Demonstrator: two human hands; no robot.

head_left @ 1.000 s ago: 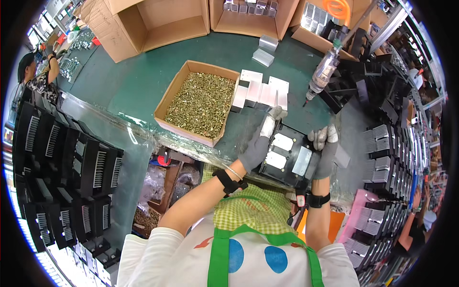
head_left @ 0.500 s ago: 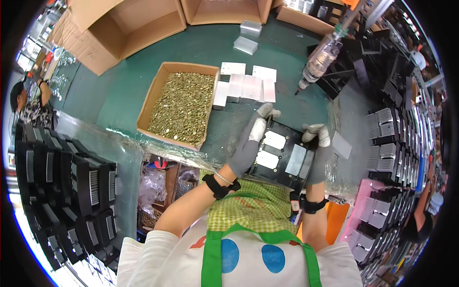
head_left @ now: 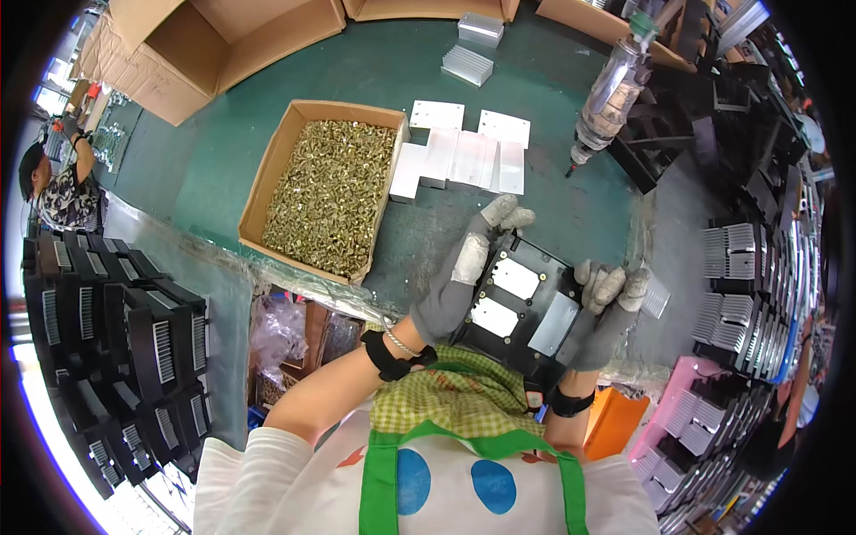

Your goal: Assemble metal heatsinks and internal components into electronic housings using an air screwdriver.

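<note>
A black rectangular housing (head_left: 501, 333) lies tilted at the table's near edge, close to my apron. Two white plates (head_left: 514, 279) and a grey metal plate (head_left: 554, 323) sit in it, with small brass-coloured screw heads around the white ones. My left hand (head_left: 465, 263), in a grey glove with pale fingertips, grips the left side, its thumb along the edge and fingers past the far corner. Along the right side, my right hand (head_left: 608, 308) holds the housing, its fingers bent near the far right corner. A finned heat sink (head_left: 656, 297) lies just beyond those fingers.
A carton of brass-coloured screws (head_left: 392, 198) stands left of several silver heat sinks (head_left: 471, 157). An electric screwdriver (head_left: 611, 102) hangs at the right, point down. Black housings are stacked on the left (head_left: 134, 330) and right. Open cardboard boxes (head_left: 283, 49) line the back; a person (head_left: 67, 187) works far left.
My view has shifted slightly. The housing has turned a little in my hands, and my right hand's fingers have spread outward toward the heat sink at the right.
</note>
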